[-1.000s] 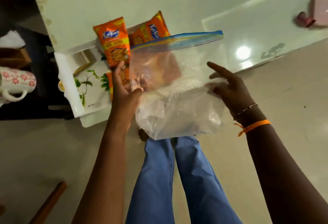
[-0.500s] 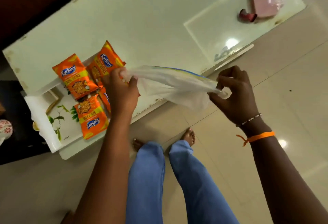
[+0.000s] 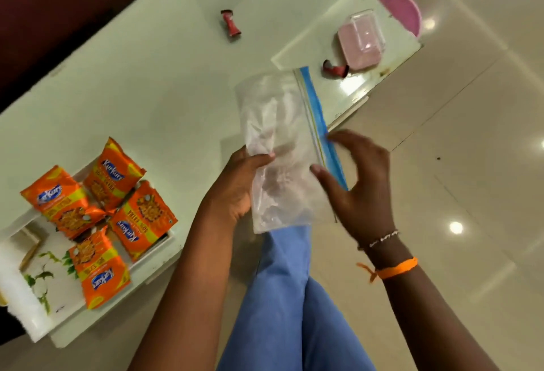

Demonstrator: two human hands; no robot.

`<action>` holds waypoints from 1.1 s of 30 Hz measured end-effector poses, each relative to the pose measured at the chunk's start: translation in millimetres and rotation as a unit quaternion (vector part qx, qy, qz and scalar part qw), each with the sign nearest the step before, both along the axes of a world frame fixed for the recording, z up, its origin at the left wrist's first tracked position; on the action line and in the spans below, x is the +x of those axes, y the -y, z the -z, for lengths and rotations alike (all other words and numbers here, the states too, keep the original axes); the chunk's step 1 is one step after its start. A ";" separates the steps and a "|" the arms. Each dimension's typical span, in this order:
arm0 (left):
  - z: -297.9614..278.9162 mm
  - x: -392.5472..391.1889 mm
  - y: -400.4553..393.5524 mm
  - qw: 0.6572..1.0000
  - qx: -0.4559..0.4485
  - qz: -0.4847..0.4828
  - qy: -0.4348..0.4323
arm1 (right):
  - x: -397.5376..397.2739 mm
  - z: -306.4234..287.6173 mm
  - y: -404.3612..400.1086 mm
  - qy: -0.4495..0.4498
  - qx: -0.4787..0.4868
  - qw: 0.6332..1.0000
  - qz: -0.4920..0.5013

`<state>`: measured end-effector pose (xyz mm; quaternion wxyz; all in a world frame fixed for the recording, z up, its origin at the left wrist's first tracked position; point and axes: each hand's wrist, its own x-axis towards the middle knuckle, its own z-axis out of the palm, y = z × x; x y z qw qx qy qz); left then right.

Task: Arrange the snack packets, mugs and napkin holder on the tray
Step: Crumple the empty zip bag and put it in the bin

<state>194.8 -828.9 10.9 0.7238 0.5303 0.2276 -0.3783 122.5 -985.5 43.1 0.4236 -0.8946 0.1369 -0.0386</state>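
Note:
Several orange snack packets (image 3: 100, 217) lie in a loose pile on a white tray (image 3: 35, 326) with a leaf print, at the lower left on the pale table. Between my hands I hold an empty clear zip bag (image 3: 279, 147) with a blue seal strip, over the table's front edge. My left hand (image 3: 235, 191) grips the bag's lower left side. My right hand (image 3: 359, 182) pinches the blue seal edge with thumb and fingers. No mugs or napkin holder are in view.
On the pale table (image 3: 153, 82) lie small red wrapped items (image 3: 231, 24) and another (image 3: 335, 70). A pink box with a clear lid (image 3: 361, 41) stands at the far right end. A pink round object (image 3: 400, 8) is on the tiled floor beyond.
The bag came away from the tray, emptied and flattened, and now sits upright between my hands to the right. The view swung right, so the tray shifted to the lower left.

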 end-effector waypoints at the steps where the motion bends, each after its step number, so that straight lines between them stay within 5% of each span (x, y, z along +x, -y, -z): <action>1: -1.0 8.3 6.2 0.999 -0.024 0.019 0.016 | 14.7 3.2 12.4 -0.071 0.025 0.994 0.074; 3: -2.3 26.2 17.1 0.996 -0.057 0.049 0.037 | 45.5 8.1 35.8 -0.238 0.190 0.942 0.140; 5: -1.1 41.3 25.1 0.992 -0.079 0.079 0.050 | 70.9 13.4 54.4 -0.314 0.367 0.869 0.107; 9: -1.4 82.9 38.3 0.987 -0.080 0.127 0.060 | 110.1 16.1 76.7 -0.264 0.521 0.809 0.068; 17: 7.0 150.3 77.7 0.995 0.011 0.100 0.026 | 168.0 27.5 110.8 -0.166 0.480 0.856 0.099; 22: 3.4 191.8 95.7 0.977 -0.167 0.049 -0.122 | 215.3 30.4 148.8 -0.102 0.312 0.944 0.022; 25: -3.0 213.9 116.6 0.982 -0.112 0.129 -0.082 | 244.6 30.3 171.4 -0.103 0.287 0.952 0.017; 27: -3.5 230.6 143.3 0.988 -0.031 0.151 0.022 | 264.0 36.0 192.7 -0.094 0.387 0.913 0.091; 30: 6.0 259.2 189.3 0.973 0.109 0.139 0.152 | 282.7 48.7 233.8 -0.198 0.550 0.784 0.208; 33: 20.8 286.1 249.5 0.906 0.265 0.168 0.283 | 294.9 62.6 276.0 -0.317 0.481 0.803 0.154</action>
